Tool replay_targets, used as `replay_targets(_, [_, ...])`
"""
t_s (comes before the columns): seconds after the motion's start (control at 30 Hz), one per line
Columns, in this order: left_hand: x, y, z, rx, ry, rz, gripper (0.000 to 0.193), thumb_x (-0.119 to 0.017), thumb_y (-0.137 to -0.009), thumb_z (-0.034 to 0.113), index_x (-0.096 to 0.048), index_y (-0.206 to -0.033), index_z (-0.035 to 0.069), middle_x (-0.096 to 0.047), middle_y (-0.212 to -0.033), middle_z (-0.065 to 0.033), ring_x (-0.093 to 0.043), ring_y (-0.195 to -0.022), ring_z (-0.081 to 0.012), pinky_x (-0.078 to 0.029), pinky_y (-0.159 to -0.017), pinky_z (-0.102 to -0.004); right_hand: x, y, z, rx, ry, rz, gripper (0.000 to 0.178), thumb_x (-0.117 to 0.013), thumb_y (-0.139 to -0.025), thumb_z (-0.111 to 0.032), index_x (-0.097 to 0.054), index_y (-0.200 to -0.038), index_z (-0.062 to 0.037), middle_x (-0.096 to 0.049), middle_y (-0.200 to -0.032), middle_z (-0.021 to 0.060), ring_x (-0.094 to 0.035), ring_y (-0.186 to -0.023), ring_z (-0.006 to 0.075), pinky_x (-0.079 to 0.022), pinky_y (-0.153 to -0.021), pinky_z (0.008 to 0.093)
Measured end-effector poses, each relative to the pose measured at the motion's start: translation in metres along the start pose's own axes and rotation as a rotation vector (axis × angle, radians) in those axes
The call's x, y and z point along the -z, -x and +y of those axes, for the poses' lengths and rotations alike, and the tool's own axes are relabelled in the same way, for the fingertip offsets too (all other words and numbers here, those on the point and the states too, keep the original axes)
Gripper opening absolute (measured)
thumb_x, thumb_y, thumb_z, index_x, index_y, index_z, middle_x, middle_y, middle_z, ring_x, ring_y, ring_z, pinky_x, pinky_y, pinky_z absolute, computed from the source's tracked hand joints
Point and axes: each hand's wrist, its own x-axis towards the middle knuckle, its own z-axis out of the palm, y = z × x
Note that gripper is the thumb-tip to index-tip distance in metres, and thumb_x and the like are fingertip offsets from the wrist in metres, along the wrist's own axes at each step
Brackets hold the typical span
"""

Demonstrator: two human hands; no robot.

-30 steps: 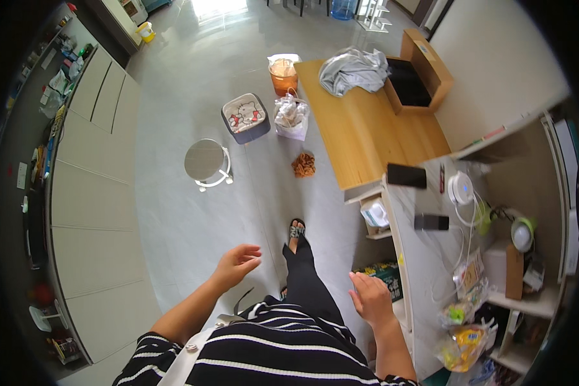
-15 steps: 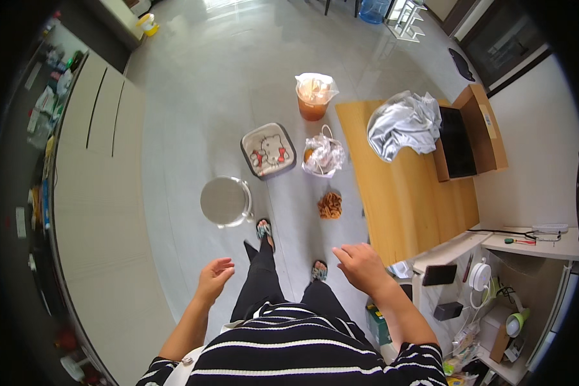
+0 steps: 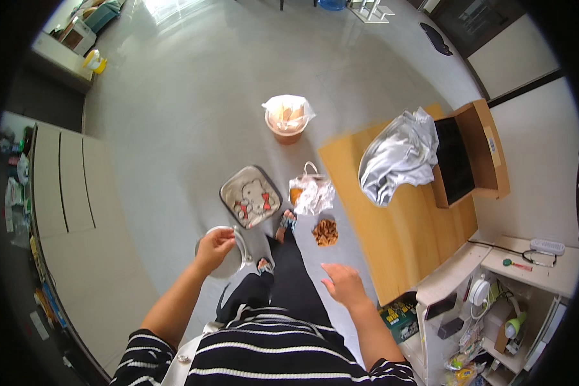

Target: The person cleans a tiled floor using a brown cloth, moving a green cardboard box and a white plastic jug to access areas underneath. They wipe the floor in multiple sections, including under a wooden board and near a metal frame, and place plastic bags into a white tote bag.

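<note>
My left hand point(image 3: 215, 249) hangs over the round grey-topped stool point(image 3: 228, 265) and partly hides it; its fingers are loosely bent, with nothing seen in them. My right hand point(image 3: 344, 283) is in the air left of the wooden table, thumb apart from the fingers and nothing held. Ahead of the stool is a square padded seat point(image 3: 251, 196) with a cartoon cat print. Beside that stands a white handled basket point(image 3: 313, 195) with crumpled clear plastic and something orange. A crinkled brown bunch point(image 3: 325, 233) lies on the floor, its kind unclear.
A brownish bin point(image 3: 287, 135) with a plastic liner stands further ahead. On the wooden table point(image 3: 392, 244) at right are silvery crumpled cloth point(image 3: 402, 154) and an open cardboard box point(image 3: 489, 154) with a dark panel. Long cabinets point(image 3: 64, 257) line the left; a shelf unit point(image 3: 457, 276) stands near right.
I have stepped forward, one foot now near the basket. The stool, seat and basket sit lower and nearer in view. My left hand has come over the stool; the right has shifted slightly left.
</note>
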Motion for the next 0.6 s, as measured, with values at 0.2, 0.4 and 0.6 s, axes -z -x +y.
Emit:
replay_targets(0.2, [-0.029, -0.096, 0.006, 0.005, -0.006, -0.07, 0.029, -0.069, -0.089, 0.011, -0.062, -0.115, 0.001, -0.069, -0.101, -0.0092, -0.067, -0.09, -0.0147, -0.054, -0.08, -0.0287, -0.074, -0.079, 0.067, -0.411, -0.263, -0.102, 0.045, -0.072, -0.082, -0.025, -0.063, -0.123, -0.0108, -0.067, -0.111, 0.0145, -0.065, -0.096, 0.0328, -0.051, -0.086, 0.0429])
replay_targets(0.4, [-0.054, -0.2, 0.021, 0.026, -0.191, -0.15, 0.03, -0.069, -0.089, 0.011, -0.062, -0.115, 0.0, -0.07, -0.102, -0.0107, -0.067, -0.089, -0.0157, -0.054, -0.08, -0.0289, -0.171, -0.12, 0.098, -0.884, -0.891, -0.026, 0.053, -0.071, -0.086, -0.031, -0.057, -0.131, -0.0061, -0.063, -0.12, 0.0155, -0.064, -0.1, 0.0236, -0.053, -0.081, 0.0393])
replay_targets(0.6, [-0.065, -0.303, -0.008, 0.18, -0.152, -0.153, 0.029, -0.063, -0.093, 0.013, -0.06, -0.12, 0.003, -0.068, -0.104, -0.0067, -0.064, -0.095, -0.0132, -0.051, -0.082, -0.0286, -0.177, -0.196, 0.113, -1.395, -1.535, 0.033, 0.075, -0.068, -0.09, -0.033, -0.03, -0.149, -0.0076, -0.042, -0.145, 0.0132, -0.059, -0.103, 0.0267, -0.053, -0.079, 0.0439])
